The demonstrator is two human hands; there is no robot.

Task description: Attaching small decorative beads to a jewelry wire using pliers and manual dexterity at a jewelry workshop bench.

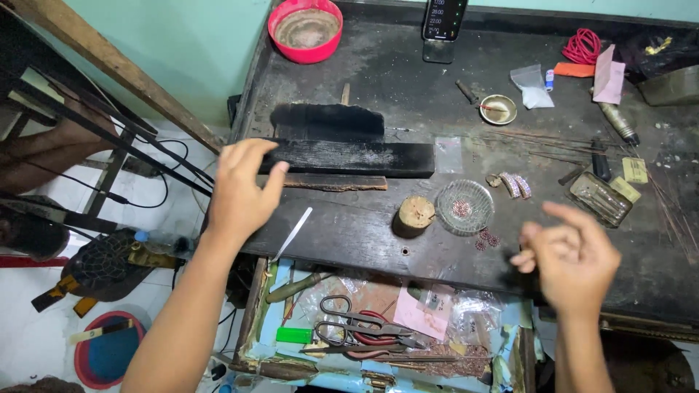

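With our left hand (240, 191) spread loose against the charred black block (349, 157) at the bench's left and right hand (575, 258) half-curled, empty, we risk knocking the small glass dish (464, 206).

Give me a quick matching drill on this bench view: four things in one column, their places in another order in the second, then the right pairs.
Things:
1. red bowl
2. wooden stub
3. scissors
4. left hand

Places:
A. in the open drawer below the bench edge
B. at the far edge of the bench, by the wall
C. at the left end of the black block
D. just left of the round glass dish

Pairs: 1-B, 2-D, 3-A, 4-C
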